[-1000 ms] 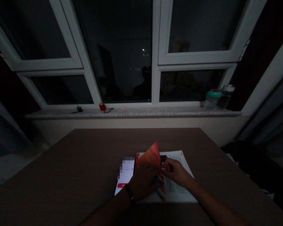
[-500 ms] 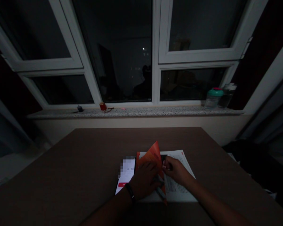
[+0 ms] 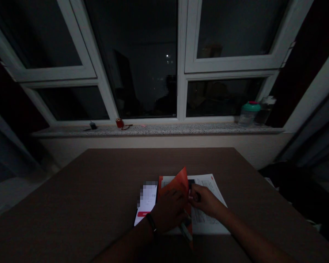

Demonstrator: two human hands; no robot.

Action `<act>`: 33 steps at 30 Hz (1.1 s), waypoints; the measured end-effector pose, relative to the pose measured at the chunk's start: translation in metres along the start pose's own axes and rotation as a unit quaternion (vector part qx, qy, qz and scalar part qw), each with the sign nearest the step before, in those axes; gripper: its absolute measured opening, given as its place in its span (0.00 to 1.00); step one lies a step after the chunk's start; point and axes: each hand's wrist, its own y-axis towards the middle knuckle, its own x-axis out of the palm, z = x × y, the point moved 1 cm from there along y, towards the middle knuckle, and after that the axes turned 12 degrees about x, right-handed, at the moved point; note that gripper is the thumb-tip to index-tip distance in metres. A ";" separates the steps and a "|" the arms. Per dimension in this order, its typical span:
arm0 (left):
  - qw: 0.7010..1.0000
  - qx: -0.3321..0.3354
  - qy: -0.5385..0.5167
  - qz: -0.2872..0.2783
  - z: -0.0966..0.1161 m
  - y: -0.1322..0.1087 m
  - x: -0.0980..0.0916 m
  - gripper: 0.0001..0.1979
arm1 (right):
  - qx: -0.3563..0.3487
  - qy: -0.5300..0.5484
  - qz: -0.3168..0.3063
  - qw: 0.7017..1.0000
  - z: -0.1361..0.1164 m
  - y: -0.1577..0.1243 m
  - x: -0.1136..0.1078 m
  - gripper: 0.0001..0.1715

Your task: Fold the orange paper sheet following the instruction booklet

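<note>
An orange sheet of paper [image 3: 178, 182] stands folded up off the brown table [image 3: 98, 190]. My left hand [image 3: 168, 212], with a dark band at the wrist, is closed on the sheet's lower left part. My right hand [image 3: 204, 200] pinches its right edge, fingers curled. Under both hands lies a white printed sheet [image 3: 211, 190]. A pen-like thing [image 3: 186, 231] lies below my left hand. A lit phone [image 3: 146, 204] rests flat just left of my left hand.
The room is dim. Behind the table runs a stone windowsill [image 3: 159, 130] under dark windows. On it stand a green-lidded bottle [image 3: 246, 113], a second clear bottle [image 3: 264, 109] and a small red object [image 3: 118, 123].
The raised orange flap has shifted slightly right and down between the hands. Both hands stay on the paper in nearly the same place.
</note>
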 end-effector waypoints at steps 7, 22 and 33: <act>1.000 -0.008 -0.003 0.013 -0.001 -0.001 0.001 0.18 | 0.024 0.018 0.055 0.998 0.007 0.006 0.001 0.08; 1.000 -0.016 -0.014 0.013 0.001 -0.001 -0.002 0.20 | -0.088 -0.029 -0.040 0.995 -0.011 -0.011 -0.016 0.12; 1.000 -0.004 0.005 0.010 0.002 -0.001 -0.002 0.20 | -0.051 -0.052 0.042 0.996 -0.002 -0.006 -0.017 0.13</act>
